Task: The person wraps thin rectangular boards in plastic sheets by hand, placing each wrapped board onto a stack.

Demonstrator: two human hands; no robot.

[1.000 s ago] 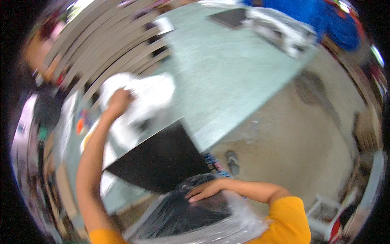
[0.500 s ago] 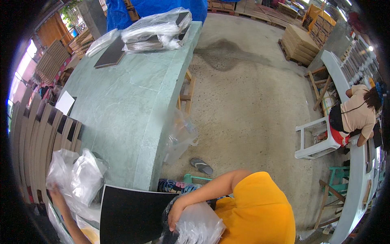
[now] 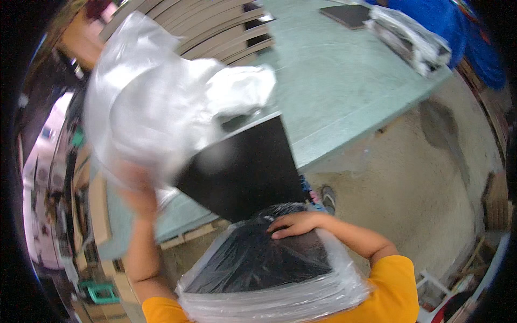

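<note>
Head view: left hand (image 3: 137,185) grips raised clear bag (image 3: 156,107); right hand (image 3: 295,223) lies flat on wrapped stack (image 3: 269,269).

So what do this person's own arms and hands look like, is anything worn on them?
Both forearms are bare. The right hand is gloveless, with no ring or watch showing. The left hand is too blurred to tell. Short bright orange sleeves end above the elbows.

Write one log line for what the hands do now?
left hand: lifts clear plastic bag | right hand: rests on bagged dark panel
</note>
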